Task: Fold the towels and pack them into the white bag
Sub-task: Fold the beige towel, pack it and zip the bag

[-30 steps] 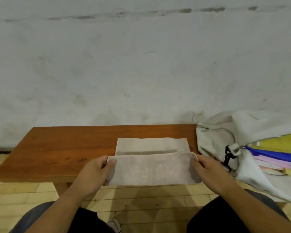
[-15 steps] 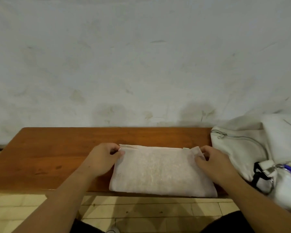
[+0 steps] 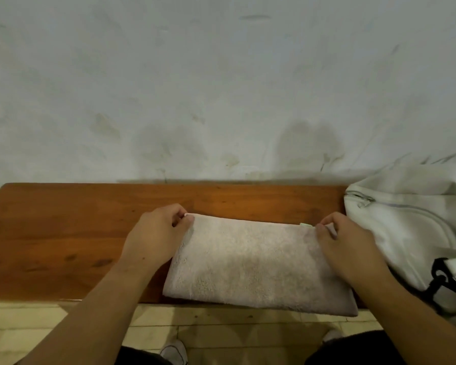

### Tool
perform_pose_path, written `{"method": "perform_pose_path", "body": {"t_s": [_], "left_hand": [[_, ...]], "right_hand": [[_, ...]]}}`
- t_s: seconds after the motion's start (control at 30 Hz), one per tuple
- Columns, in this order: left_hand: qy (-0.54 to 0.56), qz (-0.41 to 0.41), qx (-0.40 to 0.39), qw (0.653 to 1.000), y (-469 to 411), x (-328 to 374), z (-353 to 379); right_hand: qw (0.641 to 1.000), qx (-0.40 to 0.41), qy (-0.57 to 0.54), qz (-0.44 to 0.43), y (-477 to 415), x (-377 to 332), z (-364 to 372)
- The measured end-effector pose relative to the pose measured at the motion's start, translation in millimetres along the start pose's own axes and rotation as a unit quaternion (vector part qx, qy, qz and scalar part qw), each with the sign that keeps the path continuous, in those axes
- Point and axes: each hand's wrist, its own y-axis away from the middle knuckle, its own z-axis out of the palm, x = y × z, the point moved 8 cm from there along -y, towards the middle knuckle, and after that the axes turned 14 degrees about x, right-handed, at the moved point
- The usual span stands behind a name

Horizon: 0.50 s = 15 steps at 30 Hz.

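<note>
Left hand [image 3: 156,238], right hand [image 3: 350,248] on towel [image 3: 258,264]

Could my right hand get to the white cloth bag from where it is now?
Probably yes. The right hand pinches the far right corner of the folded beige terry towel, and the white cloth bag lies just beside it on the brown wooden bench, nothing between them.

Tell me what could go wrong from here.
1. The near edge of the towel hangs past the front of the bench; it might slide to the floor once released.
2. The left hand and right hand pinch only the far corners, so the layers could shift and the fold go crooked.
3. The white bag lies close beside the right hand; a wide sweep could knock it.
</note>
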Motion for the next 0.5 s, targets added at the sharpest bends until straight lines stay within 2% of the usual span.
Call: {"method": "perform_pose_path", "body": {"t_s": [0.5], "left_hand": [[0.019,-0.04,-0.012,0.999,5.0,-2.9,-4.8]], "right_hand": [[0.999,0.008,0.019,-0.027,1.2,-1.6,-1.6]]}}
